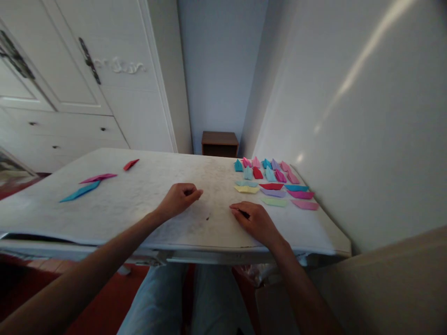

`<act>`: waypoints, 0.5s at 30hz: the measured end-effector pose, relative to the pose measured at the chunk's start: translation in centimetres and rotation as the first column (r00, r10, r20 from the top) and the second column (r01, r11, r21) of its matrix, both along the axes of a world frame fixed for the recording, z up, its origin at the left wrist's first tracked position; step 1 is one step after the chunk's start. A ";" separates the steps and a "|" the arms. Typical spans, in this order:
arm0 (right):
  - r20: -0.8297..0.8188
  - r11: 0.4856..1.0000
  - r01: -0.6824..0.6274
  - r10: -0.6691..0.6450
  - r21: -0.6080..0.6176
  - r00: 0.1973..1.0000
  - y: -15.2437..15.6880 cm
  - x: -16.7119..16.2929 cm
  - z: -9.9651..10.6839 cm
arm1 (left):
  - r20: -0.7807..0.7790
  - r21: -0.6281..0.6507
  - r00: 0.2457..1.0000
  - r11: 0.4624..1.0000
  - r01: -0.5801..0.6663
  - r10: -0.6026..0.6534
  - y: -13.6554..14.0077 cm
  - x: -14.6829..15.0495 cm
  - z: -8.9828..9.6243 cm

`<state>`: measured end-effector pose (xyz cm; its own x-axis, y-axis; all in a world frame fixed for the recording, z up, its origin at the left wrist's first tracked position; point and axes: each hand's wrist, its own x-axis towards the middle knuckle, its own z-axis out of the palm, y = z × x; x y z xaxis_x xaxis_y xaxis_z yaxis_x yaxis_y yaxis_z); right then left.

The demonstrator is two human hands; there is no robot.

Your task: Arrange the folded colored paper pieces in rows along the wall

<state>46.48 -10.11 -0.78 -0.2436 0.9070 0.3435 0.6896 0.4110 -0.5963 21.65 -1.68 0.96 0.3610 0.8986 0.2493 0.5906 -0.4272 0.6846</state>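
Note:
My left hand (179,199) rests on the white table (164,174) left of the middle, its fingers curled into a loose fist with the thumb along the side. Nothing shows in it. My right hand (256,222) lies lower and to the right, thumb and fingers drawn together at the tips, also with nothing visible between them. Just beyond it stand flat folded paper pieces, a light green one (274,202), a yellow one (246,189) and a purple one (273,192) being closest. A small dark speck (207,217) sits between my hands.
More folded papers, such as a red one (257,173), fill the table's far right in rows. At the left lie a blue strip (80,191), a pink strip (98,178) and a red piece (131,164). A white cabinet (132,102) and a brown box-like stand (220,137) are behind.

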 end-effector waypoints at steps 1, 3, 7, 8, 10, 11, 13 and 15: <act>-0.007 1.000 0.003 -0.003 0.000 1.000 0.0 0.0 -0.1 | 0.016 -0.017 0.999 0.999 -0.038 0.038 0.1 -1.7 -0.2; 0.000 1.000 -0.002 0.002 -0.006 1.000 0.1 0.1 -0.3 | 0.052 -0.026 0.993 0.994 -0.109 0.110 0.1 -4.7 -0.5; 0.038 1.000 0.024 -0.024 0.001 0.999 0.3 0.3 -0.5 | 0.171 -0.044 0.959 0.974 -0.221 0.225 0.0 -8.7 -0.8; 0.047 0.999 0.033 -0.033 0.002 0.998 0.3 0.3 -0.6 | 0.211 -0.057 0.945 0.969 -0.241 0.248 0.0 -9.3 -0.9; 0.065 0.999 0.051 -0.050 -0.007 0.997 0.5 0.5 -0.7 | 0.278 -0.078 0.920 0.961 -0.264 0.276 -0.1 -9.8 -1.1; 0.069 0.998 0.060 -0.059 -0.017 0.996 0.6 0.5 -0.8 | 0.290 -0.079 0.917 0.962 -0.262 0.273 -0.1 -9.9 -1.2; 0.065 0.995 0.095 -0.092 -0.041 0.994 1.0 0.3 -0.8 | 0.249 -0.041 0.940 0.972 -0.229 0.232 -0.2 -9.8 -1.4; 0.033 0.988 0.145 -0.144 -0.046 0.989 1.6 -0.6 -0.6 | 0.156 0.009 0.970 0.982 -0.190 0.186 -0.5 -9.6 -1.4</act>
